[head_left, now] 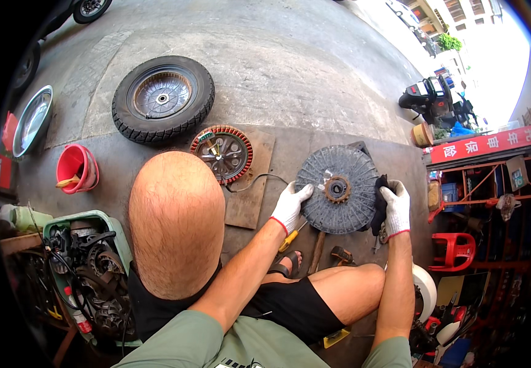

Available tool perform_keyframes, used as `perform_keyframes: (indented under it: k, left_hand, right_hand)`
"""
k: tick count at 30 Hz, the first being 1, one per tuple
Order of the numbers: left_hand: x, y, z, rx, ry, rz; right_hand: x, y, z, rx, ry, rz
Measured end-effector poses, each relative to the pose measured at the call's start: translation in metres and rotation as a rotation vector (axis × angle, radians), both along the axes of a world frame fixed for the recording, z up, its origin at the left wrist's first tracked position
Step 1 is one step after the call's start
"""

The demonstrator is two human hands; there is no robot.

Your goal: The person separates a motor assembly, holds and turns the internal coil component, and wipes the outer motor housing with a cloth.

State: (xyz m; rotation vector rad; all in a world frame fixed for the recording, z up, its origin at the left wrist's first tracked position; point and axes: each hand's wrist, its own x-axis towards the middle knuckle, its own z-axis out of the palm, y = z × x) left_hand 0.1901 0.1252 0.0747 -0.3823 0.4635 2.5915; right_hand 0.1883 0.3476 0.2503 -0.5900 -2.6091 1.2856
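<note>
To your right, a long red banner [497, 141] carries the only clearly legible writing: a single row of large white characters, spaced along its length and running to the edge of your view, above the red shelf rack [504, 265]. At that rack, a pale card [516, 172] shows a small greenish mark, too small for you to read. At the lower edge, your green shirt [277, 340] bears a dark print [238, 364], cut off there and therefore unreadable. To your left, in the green tub [97, 214], a bottle [74, 306] wears a red label [84, 325], its details indistinct.
</note>
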Motion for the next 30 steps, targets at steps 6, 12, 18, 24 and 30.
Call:
perform_keyframes:
  k: [6, 12, 18, 24, 30]
  left_hand:
    - [0.000, 0.001, 0.001, -0.032, 0.012, 0.017]
    - [0.000, 0.000, 0.004, -0.039, 0.022, 0.025]
    - [-0.001, -0.001, 0.007, -0.087, 0.024, 0.049]
    - [-0.003, 0.000, 0.009, -0.115, 0.025, 0.076]
    - [-0.013, -0.014, 0.015, -0.182, 0.072, 0.074]
  right_hand:
    - [0.002, -0.005, 0.003, 0.002, 0.002, 0.005]
    - [0.002, -0.005, 0.003, -0.014, 0.000, -0.004]
    - [0.002, -0.002, 0.000, -0.041, -0.002, -0.021]
    - [0.001, 0.002, 0.001, -0.057, -0.041, -0.010]
    - [0.004, 0.006, -0.003, -0.124, -0.120, -0.024]
